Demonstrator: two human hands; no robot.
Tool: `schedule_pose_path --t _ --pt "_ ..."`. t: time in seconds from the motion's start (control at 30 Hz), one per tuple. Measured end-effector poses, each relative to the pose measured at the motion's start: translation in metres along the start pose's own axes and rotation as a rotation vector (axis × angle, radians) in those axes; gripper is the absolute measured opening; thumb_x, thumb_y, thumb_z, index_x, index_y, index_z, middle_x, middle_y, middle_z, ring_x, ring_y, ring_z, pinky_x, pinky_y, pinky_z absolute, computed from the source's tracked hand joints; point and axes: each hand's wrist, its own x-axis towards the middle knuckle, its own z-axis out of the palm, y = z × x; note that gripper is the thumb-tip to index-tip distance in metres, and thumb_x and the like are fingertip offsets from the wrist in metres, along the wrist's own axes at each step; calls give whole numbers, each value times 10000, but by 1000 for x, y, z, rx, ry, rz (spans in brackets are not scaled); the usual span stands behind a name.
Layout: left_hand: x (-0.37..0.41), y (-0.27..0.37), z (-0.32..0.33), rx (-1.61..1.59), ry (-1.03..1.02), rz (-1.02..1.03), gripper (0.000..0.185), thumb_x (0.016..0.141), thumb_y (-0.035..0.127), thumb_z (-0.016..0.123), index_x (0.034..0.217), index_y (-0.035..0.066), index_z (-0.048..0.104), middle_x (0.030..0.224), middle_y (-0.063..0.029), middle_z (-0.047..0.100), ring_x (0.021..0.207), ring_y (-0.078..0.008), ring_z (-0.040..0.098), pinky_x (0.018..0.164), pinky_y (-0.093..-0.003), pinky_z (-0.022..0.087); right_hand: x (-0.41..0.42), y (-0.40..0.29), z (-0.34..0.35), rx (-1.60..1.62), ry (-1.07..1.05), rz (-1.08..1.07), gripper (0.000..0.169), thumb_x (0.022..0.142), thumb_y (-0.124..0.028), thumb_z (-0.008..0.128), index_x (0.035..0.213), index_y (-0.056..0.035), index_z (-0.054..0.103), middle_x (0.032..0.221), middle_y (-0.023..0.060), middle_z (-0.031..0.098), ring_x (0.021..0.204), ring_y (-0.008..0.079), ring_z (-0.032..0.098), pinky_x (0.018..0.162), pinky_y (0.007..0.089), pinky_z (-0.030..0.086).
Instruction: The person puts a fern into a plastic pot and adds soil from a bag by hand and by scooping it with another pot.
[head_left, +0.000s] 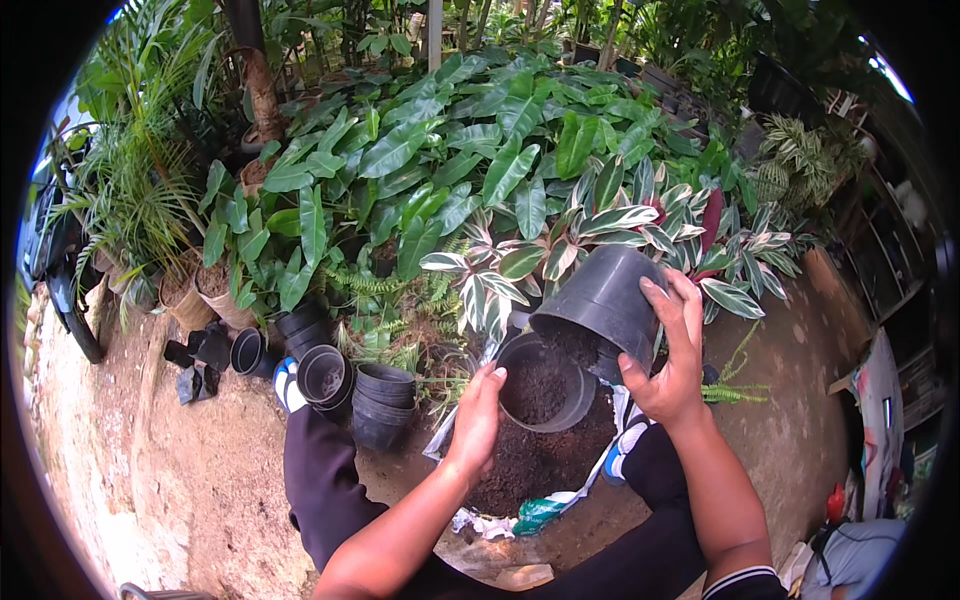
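Note:
My right hand grips a black plastic plant pot, tipped on its side with its mouth down to the left. Dark soil shows inside its rim. Below it, my left hand holds a second black pot by its left side. This lower pot is partly filled with soil. The two pots overlap at their rims in this view; whether they touch, I cannot tell. Beneath both lies an open plastic sack holding dark potting soil, between my feet.
Stacked black pots and a round nest of pots stand left of the sack. Small black grow bags lie farther left. Leafy green plants and variegated plants fill the far side. Another person's clothed leg shows at lower right.

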Motion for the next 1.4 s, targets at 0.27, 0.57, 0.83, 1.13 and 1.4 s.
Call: schedule_pose_path --t 0.27,0.57,0.83,1.13,1.4 --pt "-2 2 0 -47 -54 8 562 1028 378 500 1437 -3 450 1293 -92 586 1120 -170 577 916 -337 460 -3 1 2 -2 42 -31 768 815 -472 731 1426 -65 507 1430 273 324 1318 442 426 1105 538 357" --pt "4 -10 -8 -29 -34 12 605 1026 386 501 1480 -3 405 1374 -117 540 1179 -194 548 932 -360 456 -6 3 10 12 115 -149 781 829 -489 740 1461 -112 478 1433 272 307 1317 446 439 1072 539 400" --pt "-4 1 -1 -32 -27 -17 632 1021 408 512 1485 -5 394 1390 -112 531 1168 -189 551 936 -357 446 -9 1 10 -14 82 -134 815 856 -501 709 1522 -150 396 1451 279 263 1335 463 403 1096 555 365" --pt "-2 -2 -4 -126 -64 -51 653 1016 425 514 1500 13 366 1391 -85 526 1159 -176 548 905 -342 432 -11 3 15 -57 -29 -147 852 766 -410 832 1502 -242 439 1485 279 197 1379 512 334 1128 603 351" --pt "-4 2 -2 -128 -68 -10 613 1024 397 512 1484 13 382 1347 -98 564 1127 -182 583 918 -363 455 -14 2 19 -42 26 -237 912 642 -249 924 1447 -284 497 1480 271 201 1349 498 375 1083 566 428"
